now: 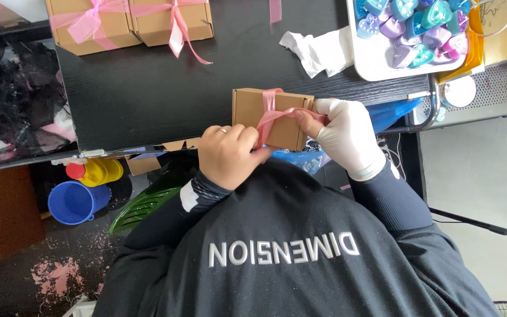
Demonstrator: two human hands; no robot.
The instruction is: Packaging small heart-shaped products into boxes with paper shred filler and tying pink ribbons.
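A small brown cardboard box (250, 108) sits at the near edge of the black table (148, 88), with a pink ribbon (277, 114) wrapped over its top. My left hand (228, 154), bare and wearing a ring, is closed on the ribbon at the box's near side. My right hand (347, 138), in a white glove, pinches the ribbon's other end against the box's right side. The ribbon runs taut between both hands.
Two ribbon-tied brown boxes (127, 23) stand at the table's far left. A white tray (368, 56) of several heart-shaped coloured pieces sits far right, crumpled white paper (318, 53) beside it. A blue cup (74, 202) and yellow bottle (104, 171) lie below the table.
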